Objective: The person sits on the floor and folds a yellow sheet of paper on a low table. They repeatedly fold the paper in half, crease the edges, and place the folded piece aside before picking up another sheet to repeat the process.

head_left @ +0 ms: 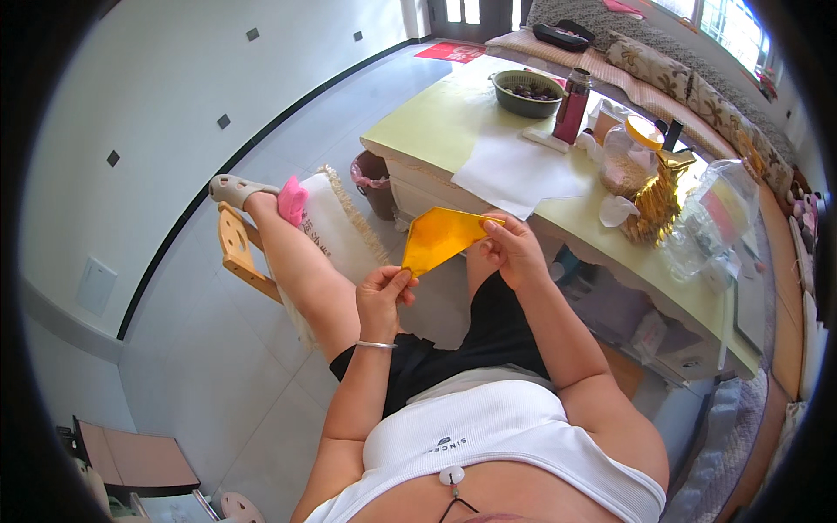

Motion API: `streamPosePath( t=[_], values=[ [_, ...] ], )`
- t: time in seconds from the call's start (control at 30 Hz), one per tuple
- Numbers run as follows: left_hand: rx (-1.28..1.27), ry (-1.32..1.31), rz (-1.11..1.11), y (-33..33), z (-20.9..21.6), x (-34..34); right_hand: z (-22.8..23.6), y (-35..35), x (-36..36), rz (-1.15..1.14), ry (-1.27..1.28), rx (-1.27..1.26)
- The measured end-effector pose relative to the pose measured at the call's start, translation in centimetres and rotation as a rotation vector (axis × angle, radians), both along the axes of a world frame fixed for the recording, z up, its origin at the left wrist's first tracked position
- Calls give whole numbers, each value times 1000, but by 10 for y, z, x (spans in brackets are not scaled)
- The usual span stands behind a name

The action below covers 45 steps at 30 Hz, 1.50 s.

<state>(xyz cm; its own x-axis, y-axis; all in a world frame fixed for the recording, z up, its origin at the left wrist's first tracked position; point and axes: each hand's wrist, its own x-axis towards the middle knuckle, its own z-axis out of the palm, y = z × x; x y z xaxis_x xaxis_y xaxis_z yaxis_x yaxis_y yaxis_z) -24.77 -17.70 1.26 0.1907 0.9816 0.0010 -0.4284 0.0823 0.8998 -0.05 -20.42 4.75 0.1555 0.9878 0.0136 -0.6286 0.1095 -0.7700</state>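
Left fingers [398,281] and right fingers [497,229] pinch gold sheet [441,241]

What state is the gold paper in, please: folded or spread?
Apparently folded: the gold paper, held between the left hand and right hand, shows slanted edges; layer count cannot be told.

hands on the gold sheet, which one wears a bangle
The left hand: a silvery bangle circles its wrist, while the right hand has a bare wrist.
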Motion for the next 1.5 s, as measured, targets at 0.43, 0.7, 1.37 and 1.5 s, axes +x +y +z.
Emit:
streamPosePath(
  t=[0.43,0.7,1.37,1.5],
  values=[
    [-5,147,-137,-21,0,41,-1,-5,-11,-187,-221,61],
    [0,253,-271,-11,-36,22,97,-28,129,-812,-788,291],
    [-82,509,-411,2,-100,8,174,-26,367,-1019,-1885,-1087],
    [-81,495,-412,3,-101,9,183,-24,338,-869,-2098,-1204]
  ],
)
